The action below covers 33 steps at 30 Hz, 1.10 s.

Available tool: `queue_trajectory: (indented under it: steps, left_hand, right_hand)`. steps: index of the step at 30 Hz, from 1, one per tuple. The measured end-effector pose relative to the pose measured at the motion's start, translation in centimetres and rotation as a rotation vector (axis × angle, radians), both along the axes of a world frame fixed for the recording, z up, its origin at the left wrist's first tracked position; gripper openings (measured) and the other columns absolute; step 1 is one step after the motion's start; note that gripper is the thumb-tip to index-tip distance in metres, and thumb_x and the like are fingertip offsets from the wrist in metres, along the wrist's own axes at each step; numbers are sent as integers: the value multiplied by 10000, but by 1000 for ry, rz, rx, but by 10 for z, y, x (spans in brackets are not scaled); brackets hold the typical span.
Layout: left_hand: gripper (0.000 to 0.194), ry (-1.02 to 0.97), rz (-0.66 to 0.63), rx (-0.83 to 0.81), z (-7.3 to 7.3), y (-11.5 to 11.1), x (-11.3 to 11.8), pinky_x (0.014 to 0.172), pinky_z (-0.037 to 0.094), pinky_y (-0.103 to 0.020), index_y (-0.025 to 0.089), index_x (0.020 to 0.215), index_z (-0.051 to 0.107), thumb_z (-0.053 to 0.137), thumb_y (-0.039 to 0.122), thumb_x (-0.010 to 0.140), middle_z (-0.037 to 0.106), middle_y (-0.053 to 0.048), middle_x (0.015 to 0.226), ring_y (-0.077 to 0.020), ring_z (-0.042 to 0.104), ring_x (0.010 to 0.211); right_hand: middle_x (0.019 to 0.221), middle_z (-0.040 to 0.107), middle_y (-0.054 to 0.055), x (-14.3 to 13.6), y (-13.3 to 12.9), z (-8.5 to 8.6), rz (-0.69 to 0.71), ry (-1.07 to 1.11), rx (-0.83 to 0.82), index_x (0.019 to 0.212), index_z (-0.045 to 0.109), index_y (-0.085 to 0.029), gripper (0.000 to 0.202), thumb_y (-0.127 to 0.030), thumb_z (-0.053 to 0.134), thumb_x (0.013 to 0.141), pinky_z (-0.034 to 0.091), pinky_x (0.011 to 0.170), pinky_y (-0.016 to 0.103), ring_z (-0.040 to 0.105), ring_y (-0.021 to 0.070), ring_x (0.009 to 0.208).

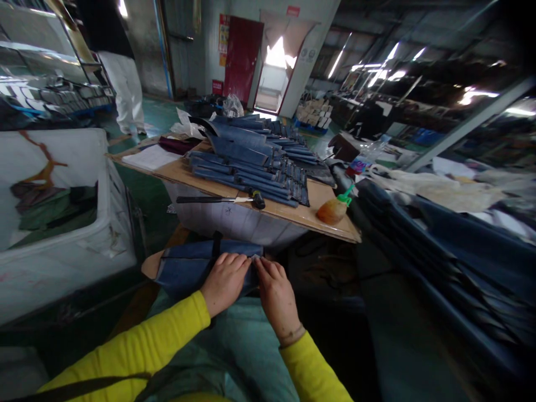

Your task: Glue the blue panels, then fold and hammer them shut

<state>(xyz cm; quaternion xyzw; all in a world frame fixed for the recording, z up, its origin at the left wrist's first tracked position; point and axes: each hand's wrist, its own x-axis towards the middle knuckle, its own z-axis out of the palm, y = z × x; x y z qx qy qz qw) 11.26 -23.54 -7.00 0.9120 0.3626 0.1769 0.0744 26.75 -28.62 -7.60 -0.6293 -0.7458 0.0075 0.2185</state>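
A blue leather-like piece [180, 271] with a tan rounded end at its left and a dark strap across it lies over my lap. Both hands are on its right part. My left hand [226, 279] presses on it with curled fingers. Close beside it, my right hand [276, 287] pinches the piece's edge, where a small pale bit shows between the hands. Beyond them, a hammer [221, 200] with a black handle rests on the cardboard-topped table [322, 195], in front of stacked blue pieces [251, 162].
An orange bottle with a green spout [333, 209] stands at the table's right corner. At the left is a white bin [117, 223] with cloth inside. More blue pieces [452, 245] pile up at the right. A person in white trousers [123, 89] stands at the back left.
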Motion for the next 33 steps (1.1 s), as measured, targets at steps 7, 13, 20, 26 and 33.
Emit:
queue_trajectory:
  steps: [7,13,20,26,33]
  left_hand:
    - [346,49,38,18,3,-1,-20,937,331,-386,173,1214,500,409,142,882,565,-77,1142,-216,472,1063]
    - [355,83,77,22,4,-2,-41,938,330,-382,162,1224,497,416,137,880,571,-70,1151,-213,469,1071]
    - [380,36,113,41,-5,-7,-70,990,300,-401,156,1262,484,402,155,891,538,-73,1250,-224,443,1139]
    - [415,48,133,115,-13,-21,-93,1071,243,-416,150,1330,417,346,212,926,447,-73,1367,-210,346,1279]
    - [433,83,128,142,-19,-31,-102,1076,262,-419,150,1350,392,339,248,932,375,-88,1419,-208,277,1332]
  right_hand:
    - [1198,556,115,-24,3,-1,-2,-3,13,1290,478,-176,478,-43,380,841,489,858,404,469,241,1072]
    - [1222,545,105,-45,6,-3,19,-19,-1,1290,476,-176,473,-43,387,845,482,865,399,464,245,1078]
    - [1239,538,108,-73,8,-3,76,-35,-6,1302,457,-167,479,-52,415,839,488,850,407,453,257,1086]
    - [1192,561,118,-74,11,1,114,12,-9,1278,482,-152,456,-40,398,844,481,875,389,476,238,1066]
    - [1090,609,91,-62,13,8,212,191,-10,1171,572,-196,334,-132,395,895,473,895,365,535,196,1027]
